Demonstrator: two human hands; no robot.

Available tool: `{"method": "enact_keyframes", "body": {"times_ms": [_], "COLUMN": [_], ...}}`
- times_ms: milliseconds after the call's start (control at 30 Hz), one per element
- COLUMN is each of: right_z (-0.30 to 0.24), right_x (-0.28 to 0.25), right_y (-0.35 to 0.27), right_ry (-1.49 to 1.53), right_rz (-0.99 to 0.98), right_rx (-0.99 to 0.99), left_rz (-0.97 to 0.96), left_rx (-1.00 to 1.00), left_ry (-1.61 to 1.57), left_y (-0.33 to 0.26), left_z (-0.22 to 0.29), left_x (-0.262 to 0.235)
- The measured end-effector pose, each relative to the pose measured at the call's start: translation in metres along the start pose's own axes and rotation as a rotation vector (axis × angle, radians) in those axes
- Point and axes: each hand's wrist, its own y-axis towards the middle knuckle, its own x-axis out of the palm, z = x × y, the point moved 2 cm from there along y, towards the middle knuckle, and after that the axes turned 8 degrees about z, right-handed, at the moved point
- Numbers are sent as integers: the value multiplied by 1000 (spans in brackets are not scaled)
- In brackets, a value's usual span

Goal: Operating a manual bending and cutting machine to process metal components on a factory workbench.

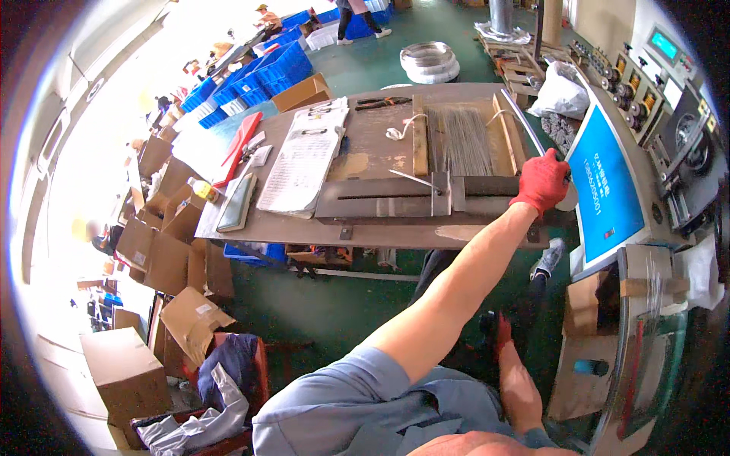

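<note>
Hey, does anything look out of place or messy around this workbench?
Yes. Left of the metal workbench, opened cardboard boxes lie tumbled on the floor with flaps splayed. On the bench, a stack of papers hangs past the front edge. The bundle of thin rods lies orderly in its tray.

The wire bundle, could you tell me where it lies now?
In the head view, the wire bundle lies in the wooden tray on the table's right end, just left of the red-gloved hand.

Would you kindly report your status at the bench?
Left hand in red glove, gripping metal rod at table edge. Right hand low by lap, grip unclear. Wire bundle beside rod, nothing blocking.
</note>
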Motion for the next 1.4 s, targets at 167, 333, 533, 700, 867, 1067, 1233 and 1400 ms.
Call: {"method": "enact_keyframes", "body": {"times_ms": [167, 333, 533, 700, 867, 1067, 1233, 1400], "right_z": [30, 106, 93, 112, 91, -8, 127, 97], "right_x": [21, 56, 65, 67, 41, 35, 68, 41], "right_y": [21, 37, 41, 35, 26, 23, 49, 33], "right_ry": [922, 786, 644, 774, 506, 1284, 791, 475], "right_rz": [30, 286, 211, 339, 419, -159, 23, 146], "right_rx": [403, 328, 262, 280, 253, 425, 196, -8], "left_rz": [3, -36, 3, -10, 15, -3, 24, 40], "left_rx": [12, 44, 23, 39, 52, -74, 40, 23], "left_ry": [-15, -29, -3, -30, -62, 88, -32, -81], "left_y": [3, 8, 5, 6, 7, -11, 7, 8], "left_z": [9, 25, 7, 23, 25, -28, 27, 28], "left_x": [2, 8, -3, 7, 6, -12, 19, 12]}}
